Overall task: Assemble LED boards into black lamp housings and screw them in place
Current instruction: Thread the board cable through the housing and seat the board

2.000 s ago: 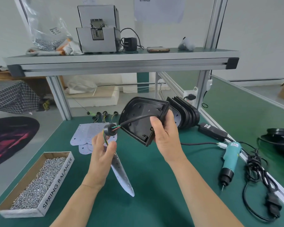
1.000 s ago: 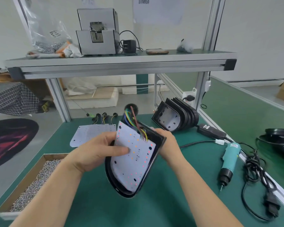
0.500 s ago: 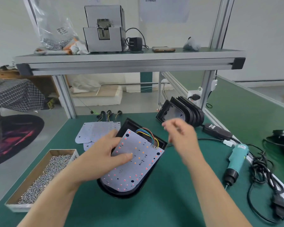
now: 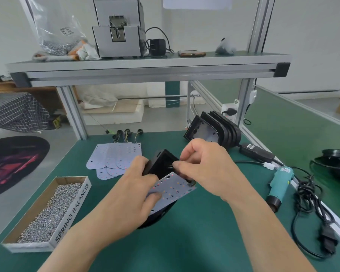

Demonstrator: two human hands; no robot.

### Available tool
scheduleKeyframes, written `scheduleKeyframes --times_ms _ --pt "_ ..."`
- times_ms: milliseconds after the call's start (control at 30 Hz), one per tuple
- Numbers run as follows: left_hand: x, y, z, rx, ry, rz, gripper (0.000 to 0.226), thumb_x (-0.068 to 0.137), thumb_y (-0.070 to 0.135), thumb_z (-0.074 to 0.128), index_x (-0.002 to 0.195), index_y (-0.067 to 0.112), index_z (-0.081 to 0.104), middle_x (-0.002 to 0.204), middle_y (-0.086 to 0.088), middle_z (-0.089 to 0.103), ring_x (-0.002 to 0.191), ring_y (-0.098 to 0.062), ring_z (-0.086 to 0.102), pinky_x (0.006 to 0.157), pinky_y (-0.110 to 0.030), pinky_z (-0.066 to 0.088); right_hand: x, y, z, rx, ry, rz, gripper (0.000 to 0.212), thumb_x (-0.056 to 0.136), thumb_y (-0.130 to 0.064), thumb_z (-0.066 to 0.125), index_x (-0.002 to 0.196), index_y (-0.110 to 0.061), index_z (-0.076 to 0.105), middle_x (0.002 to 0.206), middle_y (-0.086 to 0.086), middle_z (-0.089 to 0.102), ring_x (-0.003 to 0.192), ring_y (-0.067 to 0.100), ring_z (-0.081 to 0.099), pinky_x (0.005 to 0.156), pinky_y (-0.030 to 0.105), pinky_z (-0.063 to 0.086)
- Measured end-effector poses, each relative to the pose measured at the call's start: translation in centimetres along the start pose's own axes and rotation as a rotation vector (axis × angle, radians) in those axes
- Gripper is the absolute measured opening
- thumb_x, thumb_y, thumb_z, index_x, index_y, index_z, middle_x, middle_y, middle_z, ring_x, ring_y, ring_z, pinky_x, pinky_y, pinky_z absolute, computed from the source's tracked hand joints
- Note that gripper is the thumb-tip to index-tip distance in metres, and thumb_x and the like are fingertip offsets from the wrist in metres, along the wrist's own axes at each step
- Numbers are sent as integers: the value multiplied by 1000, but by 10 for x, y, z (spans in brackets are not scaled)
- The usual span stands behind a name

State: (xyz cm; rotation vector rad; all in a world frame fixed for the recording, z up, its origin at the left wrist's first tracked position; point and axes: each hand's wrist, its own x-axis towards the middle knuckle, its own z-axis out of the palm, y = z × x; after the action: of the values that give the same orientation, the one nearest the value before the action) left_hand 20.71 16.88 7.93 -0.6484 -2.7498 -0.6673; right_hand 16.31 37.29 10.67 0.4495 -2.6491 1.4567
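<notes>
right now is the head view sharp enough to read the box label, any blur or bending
Head view: the box label reads SPRING BALANCER clearly; the shelf rail bows from the wide lens; the left hand and right hand look slightly soft; light is even, no glare on the board.

- Left hand (image 4: 126, 195), right hand (image 4: 206, 169): two in all.
- Lamp housing (image 4: 161, 163) in hand: one, with one LED board (image 4: 173, 187).
- Spare housings (image 4: 220, 130), far right: several, count unclear.
- Loose boards (image 4: 114, 158), far left: at least four.
- Screw box (image 4: 73, 213), near left: one.
- Electric screwdriver (image 4: 279, 185), right: one.
</notes>
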Motion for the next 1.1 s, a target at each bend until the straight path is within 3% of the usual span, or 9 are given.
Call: scheduleKeyframes --times_ms 67,200,267,367,500,733,900,1100 --pt "0 3 2 34 -10 16 31 95 21 61 70 22 42 102 7 32 86 -1 40 73 -18 28 2 2 1 -74 -1 16 27 78 -37 80 83 -29 55 71 -10 72 57 4 60 48 17 42" --pt "0 8 8 114 -21 31 20 96 20 57 78 12 53 105 3 32 84 -11 37 75 -20 27 6 4 2 -307 -42 -3 39 69 -51 84 82 -27 55 75 -6 61 69 11 55 60 31 40" --pt "0 11 8 124 -30 37 18 96 21 55 81 12 55 106 3 30 86 -13 36 75 -21 28 8 4 3 -289 -73 -53 32 72 -45 84 76 -27 57 77 -7 58 69 10 50 61 31 37" --pt "-1 11 6 108 -37 33 19 96 22 55 80 12 54 105 3 31 85 -12 39 76 -25 35 8 8 3 -287 -95 -119 24 80 -34 78 69 -27 58 62 -9 59 57 7 49 57 27 36" --pt "-4 11 0 71 -63 60 28 94 21 57 71 14 43 98 5 32 79 -12 41 73 -32 41 11 13 4 -377 -112 -191 36 82 -34 76 61 -30 47 53 -11 50 54 8 44 57 31 32" --pt "-6 5 -6 -26 -98 103 31 93 24 59 70 16 41 98 11 33 78 -12 42 71 -24 38 11 22 3 -202 -172 -259 32 78 -27 77 80 -31 45 69 -7 57 61 10 47 58 33 41" --pt "-8 -1 -4 -2 -168 75 29 95 30 54 73 15 44 104 10 33 84 -14 46 79 -35 43 10 24 -6 -231 -385 -265 33 80 -30 75 91 -34 45 81 -8 61 68 10 52 61 26 45" --pt "-9 5 -6 21 -154 74 27 95 27 54 73 16 43 103 7 34 82 -13 43 79 -35 41 9 23 0 -436 -280 -396 27 84 -24 63 83 -32 38 63 -9 49 62 10 46 52 24 29"
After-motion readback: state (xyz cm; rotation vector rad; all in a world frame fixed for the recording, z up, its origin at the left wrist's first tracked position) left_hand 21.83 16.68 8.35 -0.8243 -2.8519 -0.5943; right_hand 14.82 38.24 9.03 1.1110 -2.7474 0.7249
